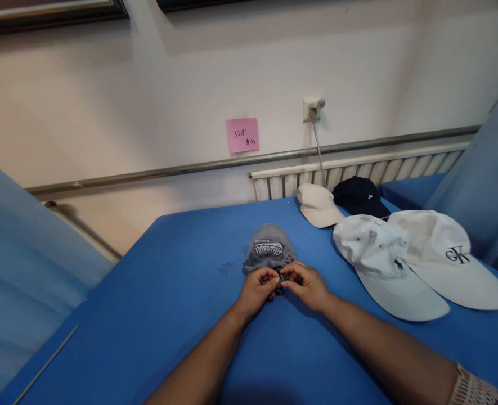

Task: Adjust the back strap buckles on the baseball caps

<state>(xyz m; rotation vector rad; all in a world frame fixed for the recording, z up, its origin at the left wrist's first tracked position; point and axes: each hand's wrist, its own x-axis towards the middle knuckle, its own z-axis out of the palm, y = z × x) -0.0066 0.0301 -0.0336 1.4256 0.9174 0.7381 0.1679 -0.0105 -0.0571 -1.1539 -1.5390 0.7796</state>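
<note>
A grey baseball cap [269, 239] with white "Always" lettering lies on the blue table [181, 315], its brim pointing away from me. At its near edge my left hand [257, 288] pinches one side of a dark strap [281, 277] with a small buckle-like piece. Close beside it, my right hand [308, 286] pinches the other side of the same strap between thumb and fingers. The fingertips of both hands almost meet and partly hide the strap, so its fastening is hard to make out.
To the right lie a cream cap [316, 202], a black cap [358, 194], a white cap with a horse logo [375, 247] and a white CK cap [434, 242]. Behind the table are a radiator [362, 171] and a wall pipe [198, 167]. Blue curtains [16, 270] hang at the sides.
</note>
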